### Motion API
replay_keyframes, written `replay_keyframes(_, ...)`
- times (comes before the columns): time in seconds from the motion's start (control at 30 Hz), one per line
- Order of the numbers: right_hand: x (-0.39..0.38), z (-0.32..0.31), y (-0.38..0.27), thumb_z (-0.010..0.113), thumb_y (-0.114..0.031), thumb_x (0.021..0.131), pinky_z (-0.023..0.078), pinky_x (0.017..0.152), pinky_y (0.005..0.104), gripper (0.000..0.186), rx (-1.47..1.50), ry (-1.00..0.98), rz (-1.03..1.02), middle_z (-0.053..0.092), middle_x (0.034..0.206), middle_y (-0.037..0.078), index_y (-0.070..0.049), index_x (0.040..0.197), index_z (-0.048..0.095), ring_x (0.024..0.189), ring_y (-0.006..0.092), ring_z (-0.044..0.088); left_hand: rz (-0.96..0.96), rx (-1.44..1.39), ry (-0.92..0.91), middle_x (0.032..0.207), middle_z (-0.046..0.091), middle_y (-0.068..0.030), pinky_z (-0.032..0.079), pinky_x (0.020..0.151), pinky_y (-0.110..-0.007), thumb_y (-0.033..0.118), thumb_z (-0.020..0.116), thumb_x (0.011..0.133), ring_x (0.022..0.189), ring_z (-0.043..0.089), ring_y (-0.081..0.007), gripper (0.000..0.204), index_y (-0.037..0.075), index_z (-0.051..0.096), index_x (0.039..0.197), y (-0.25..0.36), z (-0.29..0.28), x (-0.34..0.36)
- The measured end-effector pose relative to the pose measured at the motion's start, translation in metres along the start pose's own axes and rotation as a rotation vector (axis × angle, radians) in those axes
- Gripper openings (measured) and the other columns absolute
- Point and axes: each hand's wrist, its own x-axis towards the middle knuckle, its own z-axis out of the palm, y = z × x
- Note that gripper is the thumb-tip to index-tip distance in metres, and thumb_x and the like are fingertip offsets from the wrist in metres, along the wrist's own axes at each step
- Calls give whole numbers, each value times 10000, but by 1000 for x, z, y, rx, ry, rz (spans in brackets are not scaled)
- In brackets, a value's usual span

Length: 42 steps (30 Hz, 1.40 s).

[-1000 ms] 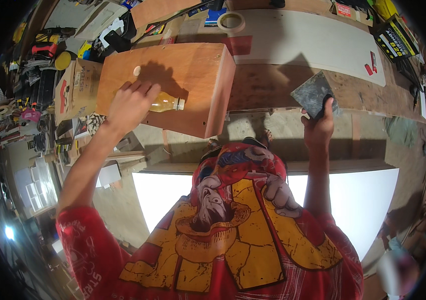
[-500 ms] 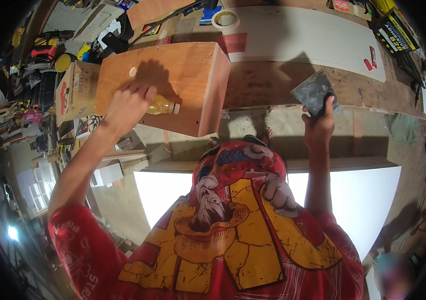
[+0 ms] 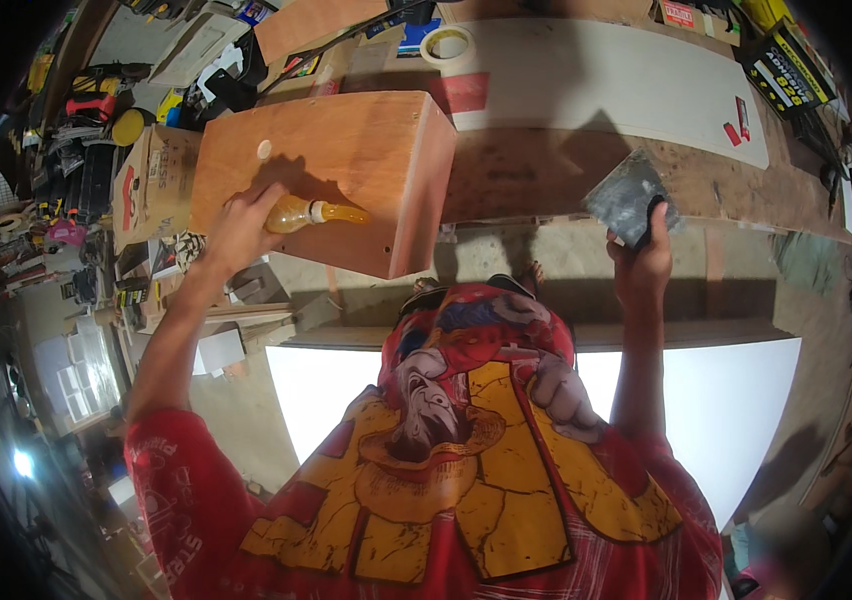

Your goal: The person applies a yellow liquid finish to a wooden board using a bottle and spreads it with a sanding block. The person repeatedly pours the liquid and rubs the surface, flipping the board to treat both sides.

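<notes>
Glue bottle [image 3: 308, 213], amber contents visible, lies tilted over the wooden box [image 3: 346, 160], base hidden in the left hand [image 3: 241, 222] clamped around it. Right hand [image 3: 641, 262] grips a grey pad [image 3: 626, 195], its lower edge covered. Tape roll [image 3: 448, 43] lies beyond on the bench [image 3: 546, 170].

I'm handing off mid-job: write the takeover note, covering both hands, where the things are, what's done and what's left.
Left hand: gripping a yellow glue bottle, nozzle pointing right, lying over the wooden box.
Right hand: holding a grey sanding pad up above the bench, clear of the box.
Box: on the bench at left, top face up, a small pale round spot near its far left corner. Tape roll lies beyond it.
Done: cannot tell whether any glue is on the box yet.
Left: probably applying the glue, then using the pad.
</notes>
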Motion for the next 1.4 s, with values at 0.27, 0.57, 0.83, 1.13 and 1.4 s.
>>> replay_keyframes(0.27, -43, 117, 5, 722, -111, 926, 503, 811, 263, 256, -495, -425, -172, 715, 1034, -3, -15, 1160, 687, 860, 73, 617, -95, -368, 272, 1017, 705, -177, 547, 826, -366, 37, 804, 756, 939, 707, -330, 448, 28, 584, 1147, -27, 18, -37)
replay_keyframes(0.57, -60, 301, 35, 755, -96, 887, 548, 841, 270, 319, -494, -730, -185, 723, 1039, 52, 34, 1165, 669, 917, 98, 651, -45, -745, 536, 911, 696, -104, 530, 773, -293, 63, 798, 788, 842, 661, -123, 348, 20, 578, 1054, -43, -3, -56)
replay_keyframes(0.83, -71, 358, 66, 735, -111, 882, 518, 749, 263, 267, -665, -763, -254, 730, 980, 29, 11, 1117, 699, 810, 76, 623, -55, -505, 595, 962, 713, -198, 551, 776, -378, 61, 801, 754, 915, 712, -359, 442, -5, 576, 1129, -77, -15, -53)
replay_keyframes(1.13, -51, 353, 70, 719, -158, 863, 544, 805, 326, 332, -994, -695, -321, 743, 994, 109, -18, 1163, 692, 813, 207, 688, -372, -338, 602, 1024, 697, -254, 560, 778, -456, 101, 818, 752, 948, 683, -432, 488, -21, 571, 1155, -105, 21, -61)
replay_keyframes(1.4, -52, 368, 88, 654, -138, 866, 558, 803, 411, 297, -1377, -945, -546, 710, 1026, 212, -47, 1144, 702, 880, 378, 696, -616, -736, 802, 939, 728, -163, 537, 797, -334, 68, 776, 807, 871, 714, -230, 322, -6, 600, 1067, -142, 27, -94)
